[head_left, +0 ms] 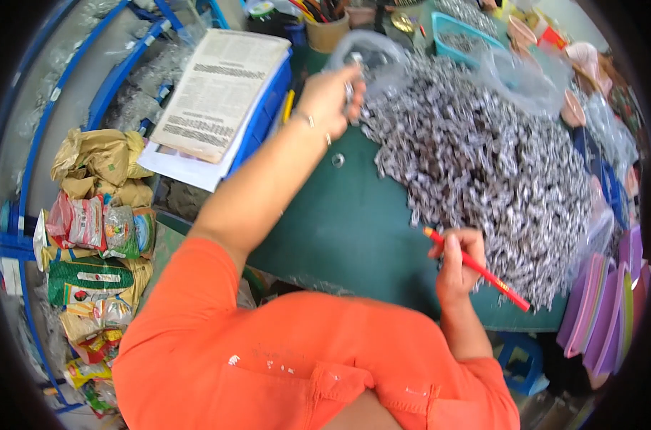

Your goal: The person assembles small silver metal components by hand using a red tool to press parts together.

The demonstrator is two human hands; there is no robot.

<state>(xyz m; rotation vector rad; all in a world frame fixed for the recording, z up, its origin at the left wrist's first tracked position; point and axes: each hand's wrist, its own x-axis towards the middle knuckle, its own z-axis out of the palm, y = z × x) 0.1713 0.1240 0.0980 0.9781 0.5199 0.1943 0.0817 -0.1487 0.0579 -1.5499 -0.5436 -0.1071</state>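
Observation:
My right hand (457,269) is closed around a red pencil (499,284), its tip pointing to the upper left. My left hand (331,99) reaches far across the green table (325,229), fingers curled, with a small silver metal piece (356,57) at the fingertips, partly blurred. Just beyond it sits a clear plastic bag (379,54), opened out like a bowl. A large heap of small silver metal pieces (483,158) spreads over the table's right side, next to both hands. A single ring-shaped metal piece (338,160) lies apart from the heap, below my left hand.
Printed pages (222,89) rest on a blue crate (264,107) at left. A cup of pens (328,32) and a turquoise tray (451,46) stand at the back. Purple bins (601,301) hang at right; a blue stool (520,364) is below. Packed bags (100,222) fill the left shelf.

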